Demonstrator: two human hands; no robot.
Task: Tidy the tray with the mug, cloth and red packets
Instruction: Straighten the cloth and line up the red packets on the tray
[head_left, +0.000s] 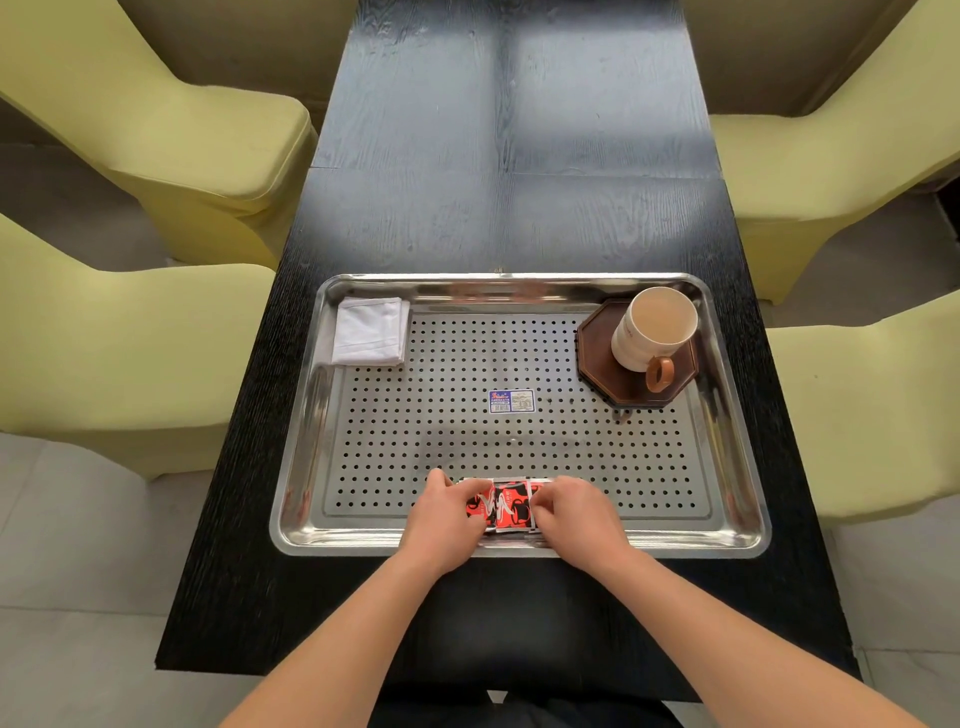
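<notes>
A steel tray (306, 415) with a perforated floor lies on the black table. At its near edge a small stack of red packets (503, 506) is held from both sides: my left hand (444, 514) grips its left end and my right hand (576, 512) its right end. A folded white cloth (370, 332) lies in the far left corner. In the far right corner a white mug (652, 332) with a brown handle stands on a dark octagonal coaster (597, 358).
The black table (509, 156) runs away from me, with yellow-green chairs (171, 130) on both sides. A small label (511, 401) is stuck on the tray floor at the middle.
</notes>
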